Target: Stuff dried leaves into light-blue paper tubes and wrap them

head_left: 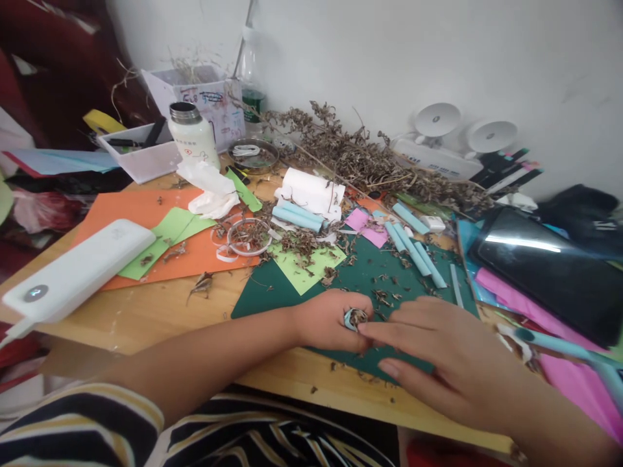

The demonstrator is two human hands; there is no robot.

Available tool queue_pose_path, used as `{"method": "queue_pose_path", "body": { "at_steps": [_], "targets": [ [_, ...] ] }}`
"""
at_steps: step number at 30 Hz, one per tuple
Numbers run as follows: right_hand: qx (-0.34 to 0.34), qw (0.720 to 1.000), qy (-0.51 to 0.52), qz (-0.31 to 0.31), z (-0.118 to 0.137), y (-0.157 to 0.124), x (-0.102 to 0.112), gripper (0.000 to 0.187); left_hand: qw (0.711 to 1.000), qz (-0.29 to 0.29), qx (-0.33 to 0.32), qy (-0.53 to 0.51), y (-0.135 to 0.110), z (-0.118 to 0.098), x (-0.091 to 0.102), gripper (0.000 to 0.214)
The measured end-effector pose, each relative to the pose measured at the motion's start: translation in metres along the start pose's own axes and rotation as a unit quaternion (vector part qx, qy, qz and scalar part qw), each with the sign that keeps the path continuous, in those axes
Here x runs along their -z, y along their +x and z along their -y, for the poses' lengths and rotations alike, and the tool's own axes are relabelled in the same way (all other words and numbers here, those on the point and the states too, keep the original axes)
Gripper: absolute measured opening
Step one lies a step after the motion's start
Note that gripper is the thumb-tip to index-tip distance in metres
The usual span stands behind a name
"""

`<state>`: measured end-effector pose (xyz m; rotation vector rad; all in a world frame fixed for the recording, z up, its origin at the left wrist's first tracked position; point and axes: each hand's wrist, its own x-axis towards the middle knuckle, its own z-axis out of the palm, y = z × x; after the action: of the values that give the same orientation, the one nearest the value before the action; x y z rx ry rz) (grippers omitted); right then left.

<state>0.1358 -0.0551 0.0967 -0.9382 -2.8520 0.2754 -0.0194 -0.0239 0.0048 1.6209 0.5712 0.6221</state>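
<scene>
My left hand (331,319) was curled tightly around a pale blue roll (347,318), which I held above the near part of the dark green sheet (263,293). Only the roll's open end showed, a thin, slightly crumpled blue rim; its mouth was packed with brown, crinkled leaf bits (359,316), and the rest of its length was hidden in my fist. My right hand (445,350) was over the near right side of the sheet, fingers loosely stretched and thumb well apart, gripping nothing; its index fingertip was at the roll's mouth, though I could not tell how firmly it pressed. Smooth, straight blue tubes (413,250) lay on the far right part of the sheet, among scattered leaf crumbs. A light green paper (306,280) overlapped its far left part, an orange sheet (121,211) lay to its left, and behind it dried stalks (360,159) were heaped on the wooden surface (204,327).
</scene>
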Motion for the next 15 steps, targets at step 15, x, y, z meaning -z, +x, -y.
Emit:
{"method": "queue_pose_path", "body": {
  "at_steps": [15],
  "targets": [
    [-0.044,0.997,-0.059,0.028,0.0068,0.0034,0.0061,0.021,0.999,-0.008,-0.02,0.041,-0.0004,-0.0005,-0.0011,0.016]
  ]
}}
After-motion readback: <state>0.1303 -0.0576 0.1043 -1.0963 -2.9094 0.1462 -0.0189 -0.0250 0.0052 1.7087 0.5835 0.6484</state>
